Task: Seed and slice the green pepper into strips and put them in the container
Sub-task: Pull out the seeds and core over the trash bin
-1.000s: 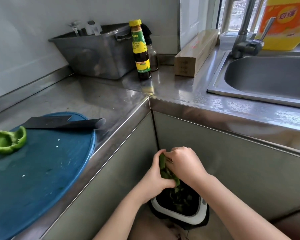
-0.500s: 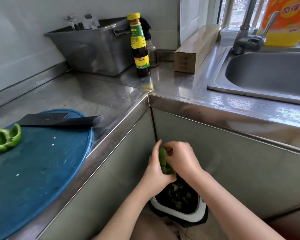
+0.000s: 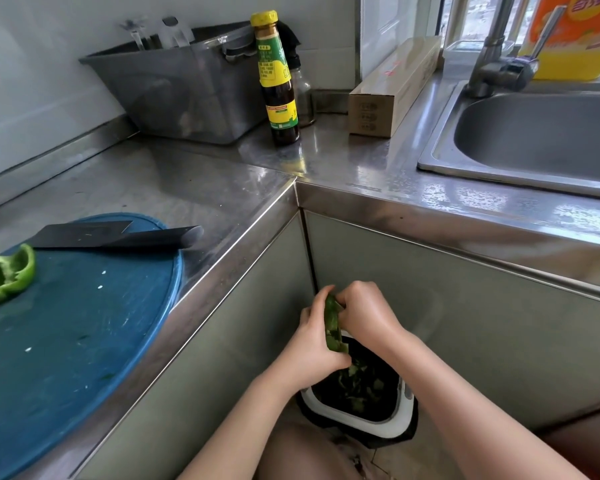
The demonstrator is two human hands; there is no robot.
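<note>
We hold one piece of green pepper [image 3: 332, 327] low in front of the cabinet doors, directly above a white-rimmed bin [image 3: 361, 415] on the floor that has a dark liner and green scraps inside. Our left hand [image 3: 314, 344] cups the pepper piece from the left, fingers curled around its outer skin, while our right hand [image 3: 366, 315] is closed against its inner side, fingertips tucked into it so that we cannot tell exactly what they pinch. Both hands touch the pepper and meet around it. Up on the steel counter [image 3: 174, 181], another pepper piece [image 3: 4, 275] lies open-side up at the left edge of a round blue cutting board [image 3: 84, 327], and a dark knife [image 3: 118, 235] rests flat across the board's far rim with its handle pointing right. A few pale seeds dot the board. Farther back stand a sauce bottle [image 3: 278, 81] with a yellow cap, a grey tub [image 3: 187, 88], a long cardboard box [image 3: 392, 88], and to the right a sink [image 3: 534, 133] with its tap [image 3: 496, 60].
</note>
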